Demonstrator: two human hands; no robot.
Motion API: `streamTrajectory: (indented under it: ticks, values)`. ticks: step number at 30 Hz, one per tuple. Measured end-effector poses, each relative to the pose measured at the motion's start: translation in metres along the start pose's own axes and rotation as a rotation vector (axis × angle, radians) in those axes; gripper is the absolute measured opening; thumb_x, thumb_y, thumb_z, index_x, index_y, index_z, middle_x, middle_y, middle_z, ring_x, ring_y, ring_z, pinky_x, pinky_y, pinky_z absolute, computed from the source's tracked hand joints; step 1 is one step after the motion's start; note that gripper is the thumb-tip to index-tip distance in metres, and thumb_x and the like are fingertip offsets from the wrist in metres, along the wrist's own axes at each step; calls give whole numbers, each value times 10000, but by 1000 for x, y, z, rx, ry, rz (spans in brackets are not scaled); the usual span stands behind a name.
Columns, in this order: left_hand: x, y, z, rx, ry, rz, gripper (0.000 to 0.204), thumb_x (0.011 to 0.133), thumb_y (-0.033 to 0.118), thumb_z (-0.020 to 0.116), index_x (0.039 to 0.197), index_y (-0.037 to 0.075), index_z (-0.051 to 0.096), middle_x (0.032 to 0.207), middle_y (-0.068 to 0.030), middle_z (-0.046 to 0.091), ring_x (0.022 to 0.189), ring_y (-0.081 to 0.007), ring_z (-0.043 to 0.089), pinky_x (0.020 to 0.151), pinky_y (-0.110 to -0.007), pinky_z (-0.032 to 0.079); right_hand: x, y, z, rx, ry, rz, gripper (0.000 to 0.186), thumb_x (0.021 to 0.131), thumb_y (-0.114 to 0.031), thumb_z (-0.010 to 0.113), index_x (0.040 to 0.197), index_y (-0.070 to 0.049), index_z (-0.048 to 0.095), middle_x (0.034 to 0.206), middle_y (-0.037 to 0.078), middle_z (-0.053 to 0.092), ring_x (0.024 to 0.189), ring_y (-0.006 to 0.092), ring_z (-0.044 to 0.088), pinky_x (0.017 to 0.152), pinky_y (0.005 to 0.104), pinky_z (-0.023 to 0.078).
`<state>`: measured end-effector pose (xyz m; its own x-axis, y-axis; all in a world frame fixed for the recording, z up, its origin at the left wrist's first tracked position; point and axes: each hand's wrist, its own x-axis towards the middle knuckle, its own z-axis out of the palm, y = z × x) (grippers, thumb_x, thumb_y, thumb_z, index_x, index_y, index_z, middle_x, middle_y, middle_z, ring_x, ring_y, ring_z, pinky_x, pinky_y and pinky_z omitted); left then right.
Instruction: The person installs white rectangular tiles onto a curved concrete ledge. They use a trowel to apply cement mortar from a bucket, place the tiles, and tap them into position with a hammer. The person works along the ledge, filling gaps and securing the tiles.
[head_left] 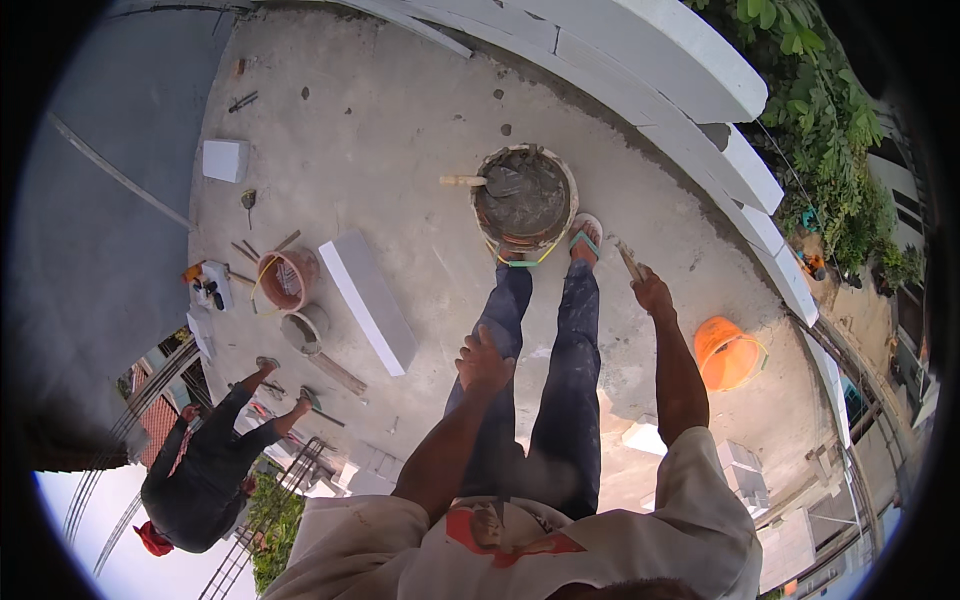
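My left hand (484, 362) lies against my left thigh, its fingers apart and holding nothing. Gripped in my right hand (653, 292) is a narrow, flat tool (629, 259) that looks like a small trowel, its tip pointing away from me; its exact kind is hard to make out. Just ahead of my feet stands a bucket (572, 190) of wet grey mortar (522, 205), its yellow handle hanging on the near side. A tool with a pale handle (462, 181) rests across the bucket's left rim, its other end in the mortar. Neither hand touches the bucket.
A long white block (368, 300) lies on the concrete floor to the left, near a reddish bucket (288, 278) and a grey one (303, 328). An orange bucket (728, 353) sits right. A white block wall (690, 150) curves along the right. Another person (210, 460) stands far left.
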<state>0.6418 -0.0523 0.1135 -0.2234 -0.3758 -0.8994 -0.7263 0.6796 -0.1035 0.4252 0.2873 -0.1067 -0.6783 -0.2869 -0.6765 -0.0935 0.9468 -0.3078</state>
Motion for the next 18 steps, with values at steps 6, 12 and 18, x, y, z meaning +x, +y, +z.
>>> streamTrajectory:
  ticks: [6, 12, 18]
  values:
    - [52, 7, 37, -210, 91, -66, 745, 903, 457, 764, 1489, 62, 527, 1381, -189, 572, 1287, -392, 591, 1042, -527, 525, 90, -1, -10, -362, 11, -1, 633, 986, -297, 683, 1573, -210, 462, 1348, 174, 590, 1080, 445, 687, 904, 568, 584]
    - [45, 21, 52, -327, 84, -166, 640, 935, 453, 704, 1419, 57, 568, 1419, -181, 568, 1302, -381, 576, 1103, -517, 473, 95, -18, 18, -5, 70, 9, 459, 991, -223, 747, 1369, 15, 642, 1117, 227, 753, 1038, 382, 744, 929, 476, 587]
    - [50, 27, 63, -384, 96, -237, 605, 936, 450, 699, 1400, 79, 583, 1409, -183, 579, 1293, -385, 579, 1085, -526, 476, 153, -314, 54, 1372, -560, 376, 887, 1009, -520, 723, 1534, 114, 390, 1385, 316, 599, 1198, 397, 692, 981, 487, 614]
